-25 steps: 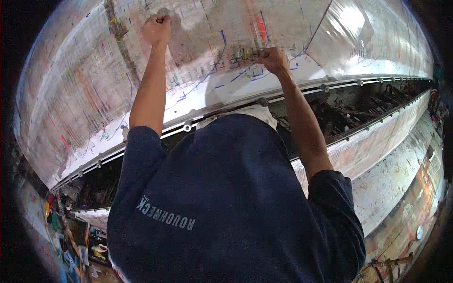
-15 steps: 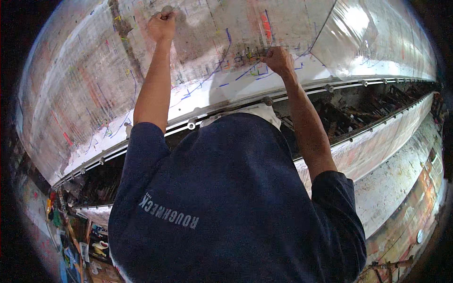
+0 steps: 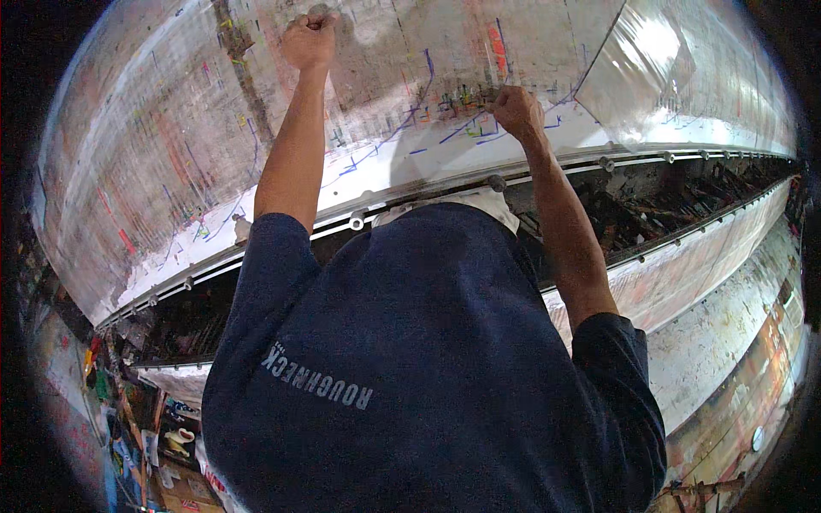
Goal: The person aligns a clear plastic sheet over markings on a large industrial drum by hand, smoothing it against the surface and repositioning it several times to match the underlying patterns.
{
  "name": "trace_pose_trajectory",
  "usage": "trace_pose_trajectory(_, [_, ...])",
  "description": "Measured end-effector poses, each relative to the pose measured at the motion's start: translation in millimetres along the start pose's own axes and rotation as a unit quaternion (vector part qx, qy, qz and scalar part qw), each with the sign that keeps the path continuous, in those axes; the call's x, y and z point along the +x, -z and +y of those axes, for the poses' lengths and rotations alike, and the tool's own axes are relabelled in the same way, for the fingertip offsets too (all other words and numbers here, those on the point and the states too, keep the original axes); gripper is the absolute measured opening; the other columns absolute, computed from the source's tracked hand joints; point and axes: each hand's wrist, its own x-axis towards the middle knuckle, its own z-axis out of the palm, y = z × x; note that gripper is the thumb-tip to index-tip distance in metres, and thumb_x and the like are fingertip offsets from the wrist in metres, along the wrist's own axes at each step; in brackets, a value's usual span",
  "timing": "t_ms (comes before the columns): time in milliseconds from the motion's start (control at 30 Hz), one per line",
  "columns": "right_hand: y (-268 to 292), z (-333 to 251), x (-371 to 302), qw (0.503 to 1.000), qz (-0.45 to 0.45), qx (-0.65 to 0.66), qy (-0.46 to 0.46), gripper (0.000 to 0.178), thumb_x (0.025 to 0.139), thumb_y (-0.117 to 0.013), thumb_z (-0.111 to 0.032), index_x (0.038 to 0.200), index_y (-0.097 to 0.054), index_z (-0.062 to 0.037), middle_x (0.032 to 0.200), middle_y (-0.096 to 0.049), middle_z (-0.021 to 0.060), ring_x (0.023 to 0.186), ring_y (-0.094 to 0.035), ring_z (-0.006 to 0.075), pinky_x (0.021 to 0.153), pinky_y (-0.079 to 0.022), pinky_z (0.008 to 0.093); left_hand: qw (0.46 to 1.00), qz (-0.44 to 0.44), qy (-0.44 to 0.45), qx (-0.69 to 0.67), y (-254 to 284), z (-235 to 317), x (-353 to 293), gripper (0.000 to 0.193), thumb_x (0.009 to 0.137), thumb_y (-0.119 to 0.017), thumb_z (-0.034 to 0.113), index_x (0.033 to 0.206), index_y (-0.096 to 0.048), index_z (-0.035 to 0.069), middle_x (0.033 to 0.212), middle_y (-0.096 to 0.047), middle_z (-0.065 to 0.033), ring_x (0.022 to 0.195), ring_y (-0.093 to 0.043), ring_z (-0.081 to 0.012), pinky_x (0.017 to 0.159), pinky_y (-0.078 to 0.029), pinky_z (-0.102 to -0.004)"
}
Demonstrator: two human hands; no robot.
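Both my arms reach out over a long, stained work table (image 3: 368,111) with a pale near border and blue pen marks. My left hand (image 3: 310,43) is closed, its fingers pinched together at the table's surface, farther out than the right. What it pinches, if anything, I cannot make out. Nearer the border, my right hand (image 3: 518,113) is also closed, fingers curled against the surface beside a cluster of coloured marks. Its fingertips hide whatever they may hold. A shiny, clear sheet (image 3: 629,73) lies on the table to the right of this hand.
A metal rail (image 3: 547,175) with round knobs (image 3: 357,221) runs along the table's near edge. Below is a dark, cluttered gap, then another pale, stained long surface (image 3: 718,256) at the right. Tools and odds and ends (image 3: 175,440) crowd the lower left.
The whole view has shifted slightly, with the table marks sliding right. Both hands stay closed in about the same places on the table.
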Motion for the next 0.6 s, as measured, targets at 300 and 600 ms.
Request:
trace_pose_trajectory(300, [-13, -27, 2, 0.998, 0.041, -0.037, 0.024, 0.042, 0.08, -0.071, -0.028, 0.116, -0.062, -0.0071, 0.113, -0.067, 0.02, 0.102, -0.064, 0.0403, 0.084, -0.05, 0.0517, 0.997, -0.031, 0.068, -0.025, 25, -9, 2, 0.036, 0.071, -0.082, 0.042, 0.082, -0.069, 0.01, 0.079, -0.07, -0.0086, 0.075, -0.067, -0.0305, 0.074, -0.053, -0.0432])
trace_pose_trajectory(600, [-74, -111, -22, 0.937, 0.19, -0.003, 0.291, 0.083, 0.088, -0.062, -0.046, 0.155, -0.031, -0.0082, 0.159, -0.02, 0.0279, 0.147, -0.02, 0.0469, 0.115, -0.019, 0.0631, 0.987, 0.105, -0.055, 0.11, 30, 6, 12, 0.049, 0.072, -0.079, 0.04, 0.106, -0.062, 0.008, 0.1, -0.064, -0.0113, 0.096, -0.062, -0.0331, 0.081, -0.047, -0.0514])
